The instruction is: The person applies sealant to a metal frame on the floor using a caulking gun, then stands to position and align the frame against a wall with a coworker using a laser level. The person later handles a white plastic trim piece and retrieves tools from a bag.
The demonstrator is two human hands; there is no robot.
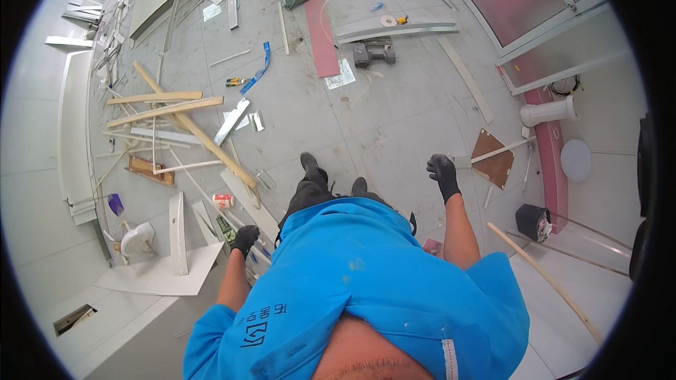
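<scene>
Seemingly, my right hand [442, 171] has its grip curled closed, nothing visible inside, near a brown board [495, 170] lying floor-flat, perhaps as scrap; my left hand's [245, 239] grip, near a green packet [225, 228], I can't tell.

Left grip [245, 239]: dark-gloved, low, out to the left; curled, palm side hidden.
Left forearm [234, 278]: bare, angled outward.
Right grip [443, 170]: dark-gloved, farther forward, bent into a loose fist.
Right forearm [461, 231]: bare, extended forward.
Left foot [309, 162]: ahead of right foot [359, 186].
</scene>
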